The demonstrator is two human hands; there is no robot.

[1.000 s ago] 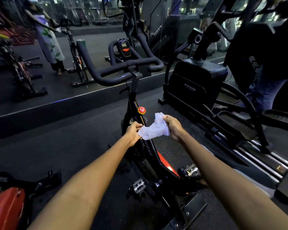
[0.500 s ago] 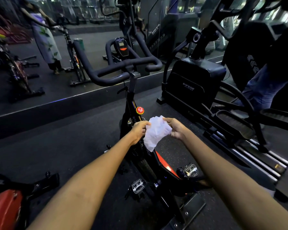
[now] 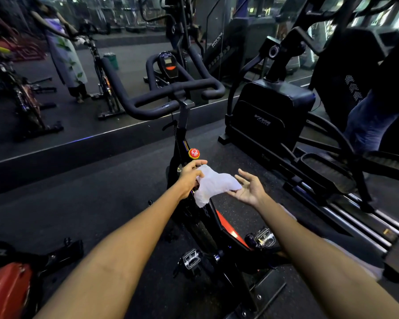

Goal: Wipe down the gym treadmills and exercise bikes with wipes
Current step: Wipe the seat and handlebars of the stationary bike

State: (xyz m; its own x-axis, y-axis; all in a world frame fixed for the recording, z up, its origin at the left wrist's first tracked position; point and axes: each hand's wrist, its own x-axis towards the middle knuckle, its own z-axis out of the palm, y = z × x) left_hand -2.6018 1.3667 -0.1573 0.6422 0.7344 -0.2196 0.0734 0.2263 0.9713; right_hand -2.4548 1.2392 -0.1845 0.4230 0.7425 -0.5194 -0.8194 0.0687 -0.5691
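Observation:
A black and red exercise bike [image 3: 219, 217] stands right in front of me, its black handlebar [image 3: 171, 93] near a wall mirror. A red knob [image 3: 193, 153] sits on its frame. My left hand [image 3: 190, 174] pinches one end of a crumpled white wipe [image 3: 213, 184] just below the knob. My right hand [image 3: 249, 188] is palm up with fingers spread, and the wipe's other end lies against its fingers.
An elliptical trainer [image 3: 274, 113] stands to the right, with a person's leg in jeans [image 3: 366, 125] on it. A red bike part [image 3: 7, 293] lies at bottom left. The mirror [image 3: 55, 88] ahead reflects a person at a bike. Pedals [image 3: 264, 237] stick out low.
My right hand has let go of the wipe and spread its fingers. The wipe now hangs from my left hand, stretched toward the right palm.

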